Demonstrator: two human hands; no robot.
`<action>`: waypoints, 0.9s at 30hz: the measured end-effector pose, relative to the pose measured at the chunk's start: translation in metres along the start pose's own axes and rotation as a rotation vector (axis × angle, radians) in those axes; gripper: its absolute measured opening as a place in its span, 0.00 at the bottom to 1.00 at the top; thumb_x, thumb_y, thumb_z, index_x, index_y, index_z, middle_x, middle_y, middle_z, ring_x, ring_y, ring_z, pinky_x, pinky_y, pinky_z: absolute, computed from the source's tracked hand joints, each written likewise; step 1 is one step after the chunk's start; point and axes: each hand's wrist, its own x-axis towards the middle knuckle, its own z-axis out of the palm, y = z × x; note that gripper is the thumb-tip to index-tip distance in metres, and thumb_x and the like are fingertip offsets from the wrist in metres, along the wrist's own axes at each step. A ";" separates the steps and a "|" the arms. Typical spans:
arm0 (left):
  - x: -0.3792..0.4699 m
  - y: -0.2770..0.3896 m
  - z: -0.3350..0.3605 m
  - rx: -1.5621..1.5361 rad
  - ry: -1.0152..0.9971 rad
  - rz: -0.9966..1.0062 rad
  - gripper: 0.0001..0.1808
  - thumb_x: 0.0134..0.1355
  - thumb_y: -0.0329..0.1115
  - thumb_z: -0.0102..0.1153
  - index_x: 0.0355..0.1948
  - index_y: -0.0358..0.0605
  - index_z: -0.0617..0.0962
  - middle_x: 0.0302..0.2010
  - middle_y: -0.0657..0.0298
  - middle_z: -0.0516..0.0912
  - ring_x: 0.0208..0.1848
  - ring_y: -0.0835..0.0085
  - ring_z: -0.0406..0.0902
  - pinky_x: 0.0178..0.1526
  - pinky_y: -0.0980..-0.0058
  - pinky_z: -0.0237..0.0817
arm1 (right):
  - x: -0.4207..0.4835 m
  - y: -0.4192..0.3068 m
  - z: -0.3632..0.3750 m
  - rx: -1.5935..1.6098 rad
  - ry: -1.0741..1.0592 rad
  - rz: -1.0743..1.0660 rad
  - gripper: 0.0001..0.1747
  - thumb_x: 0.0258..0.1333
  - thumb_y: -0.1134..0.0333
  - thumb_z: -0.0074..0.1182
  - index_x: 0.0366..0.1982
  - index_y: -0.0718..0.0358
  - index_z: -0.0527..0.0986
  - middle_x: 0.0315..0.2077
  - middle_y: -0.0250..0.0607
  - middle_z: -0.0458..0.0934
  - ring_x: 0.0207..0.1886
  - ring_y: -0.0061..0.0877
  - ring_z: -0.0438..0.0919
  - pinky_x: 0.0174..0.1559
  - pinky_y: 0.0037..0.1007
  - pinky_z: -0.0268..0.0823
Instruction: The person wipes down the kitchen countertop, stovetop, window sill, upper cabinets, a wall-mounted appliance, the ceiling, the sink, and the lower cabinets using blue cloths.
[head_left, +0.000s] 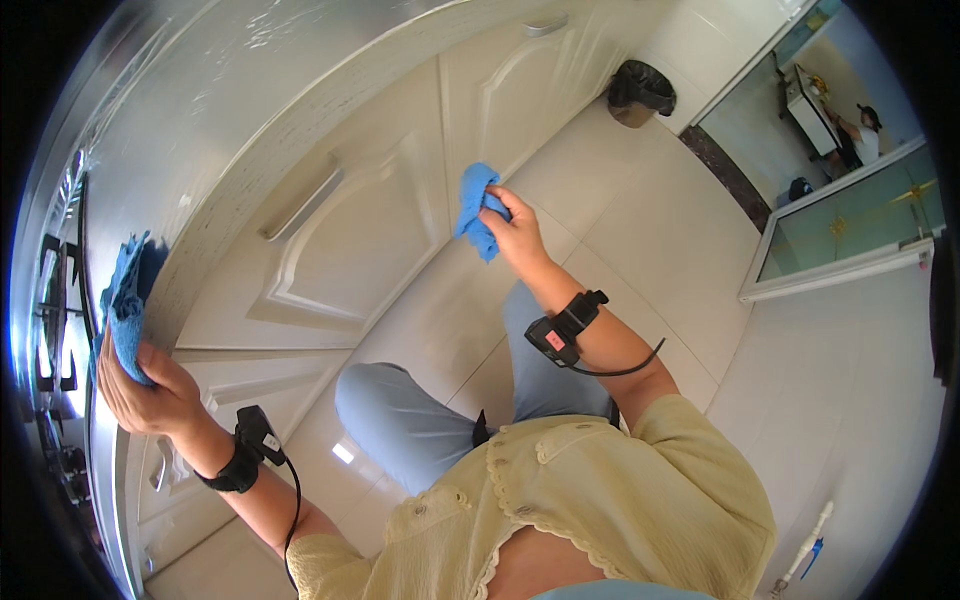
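My left hand (146, 386) grips a bunched dark blue cloth (127, 300) at the edge of the shiny countertop (202, 97). Part of that cloth lies over the counter's surface. Out in front of the white cabinet doors (360, 202), my right hand (514, 225) pinches a folded lighter blue cloth (477, 196) between thumb and fingers. This second cloth hangs above the tiled floor, apart from the doors. A metal handle (307, 206) sits on the cabinet door between my two hands.
A gas stove (56, 315) is at the far left on the counter. A bin with a black liner (640, 91) stands by the far wall. To the right, a glass door (847, 217) opens onto a space where another person (862, 139) is beside a white appliance.
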 end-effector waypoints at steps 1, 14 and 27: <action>-0.002 0.000 0.002 -0.022 0.015 -0.005 0.19 0.63 0.39 0.44 0.36 0.30 0.78 0.34 0.52 0.81 0.34 0.56 0.79 0.39 0.67 0.68 | 0.001 -0.002 -0.002 0.033 0.006 0.011 0.16 0.49 0.74 0.52 0.43 0.68 0.72 0.32 0.34 0.76 0.33 0.17 0.72 0.36 0.19 0.66; -0.023 -0.027 0.018 -0.027 0.103 0.012 0.18 0.63 0.37 0.46 0.33 0.27 0.78 0.31 0.50 0.81 0.32 0.55 0.79 0.38 0.65 0.70 | -0.003 0.003 -0.004 0.082 0.037 0.112 0.17 0.50 0.73 0.52 0.44 0.69 0.71 0.30 0.34 0.75 0.31 0.15 0.71 0.34 0.19 0.65; -0.019 -0.019 0.007 0.022 0.157 0.036 0.22 0.62 0.43 0.46 0.34 0.29 0.78 0.31 0.48 0.81 0.32 0.53 0.79 0.38 0.65 0.70 | -0.004 0.021 -0.003 0.092 0.077 0.146 0.18 0.48 0.74 0.53 0.44 0.69 0.72 0.28 0.28 0.73 0.27 0.11 0.68 0.29 0.17 0.62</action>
